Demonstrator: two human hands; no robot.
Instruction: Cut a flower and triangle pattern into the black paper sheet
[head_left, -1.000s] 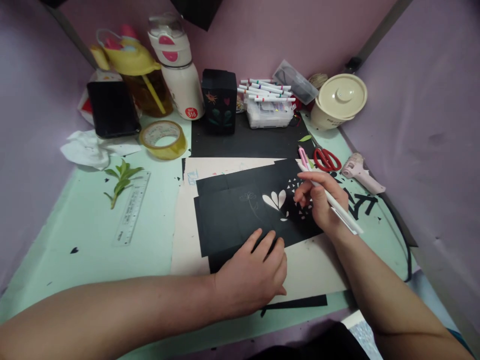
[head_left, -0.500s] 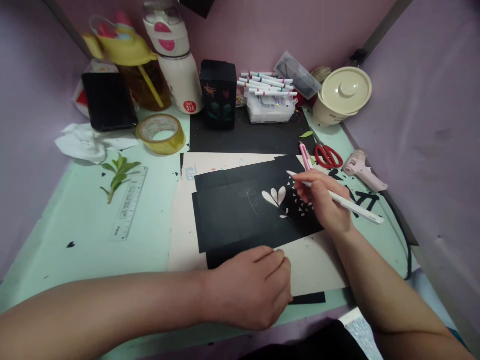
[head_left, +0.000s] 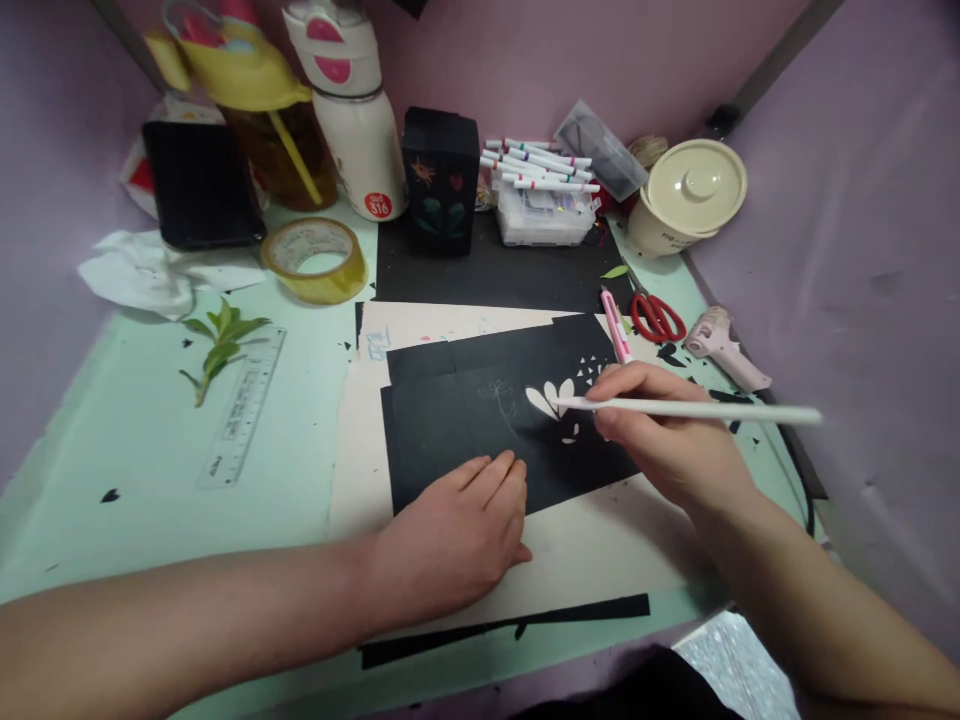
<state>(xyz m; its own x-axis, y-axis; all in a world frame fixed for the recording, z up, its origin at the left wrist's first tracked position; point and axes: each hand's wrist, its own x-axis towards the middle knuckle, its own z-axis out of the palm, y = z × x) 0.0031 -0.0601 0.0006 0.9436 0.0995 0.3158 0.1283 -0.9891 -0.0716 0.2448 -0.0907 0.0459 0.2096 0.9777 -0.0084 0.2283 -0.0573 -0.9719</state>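
Note:
Black paper [head_left: 450, 430] with cut-out petals and small triangles lies on a pale sheet [head_left: 585, 545]. A faint flower outline is drawn left of the cut-outs. My right hand [head_left: 667, 430] is closed round a white pen [head_left: 720, 410], whose tip is at the white petals [head_left: 551, 397]. My left hand [head_left: 465, 530] rests palm down on the lower edge of the black paper, fingers lying flat, with nothing held. A pink cutter [head_left: 616, 325] lies just beyond my right hand.
Red scissors [head_left: 657, 318] and a glue gun [head_left: 724, 348] lie at the right. A ruler [head_left: 244, 410], leafy sprig [head_left: 221, 345] and tape roll [head_left: 315, 262] are at the left. Behind stand a bottle [head_left: 364, 150], black box [head_left: 440, 185], markers [head_left: 544, 165] and lidded pot [head_left: 686, 195].
My left hand has moved up and left onto the black paper. My right hand has brought the pen tip down and left to the petals, and the pen now lies nearly level.

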